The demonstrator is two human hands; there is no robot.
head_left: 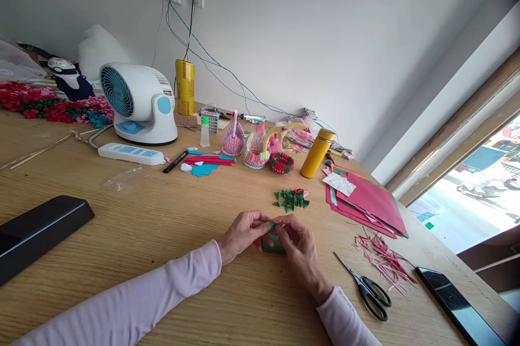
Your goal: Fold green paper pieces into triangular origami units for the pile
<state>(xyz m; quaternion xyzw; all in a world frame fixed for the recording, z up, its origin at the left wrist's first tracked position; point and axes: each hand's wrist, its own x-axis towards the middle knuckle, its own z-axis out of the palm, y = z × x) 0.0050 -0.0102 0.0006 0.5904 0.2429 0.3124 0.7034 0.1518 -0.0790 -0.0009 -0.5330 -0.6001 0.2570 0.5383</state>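
Observation:
My left hand (pixel 245 233) and my right hand (pixel 298 246) meet over the wooden table, fingertips pinched together on a small piece of green paper (pixel 273 226). Between and below the fingers shows more green paper (pixel 273 247), partly hidden by both hands; whether it joins the pinched piece I cannot tell. Just beyond the hands lies a small heap of folded green paper pieces (pixel 291 201), with a bit of pink at its edge. Scissors (pixel 368 287) with black handles rest to the right of my right hand, blades a little apart.
Pink paper strips (pixel 384 259), a phone (pixel 457 302) and red paper sheets (pixel 369 202) lie to the right. Farther back stand a yellow bottle (pixel 317 154), a folded-paper basket (pixel 281 163), paper swans (pixel 255 148) and a white fan (pixel 140 99). A black case (pixel 44 232) sits at left.

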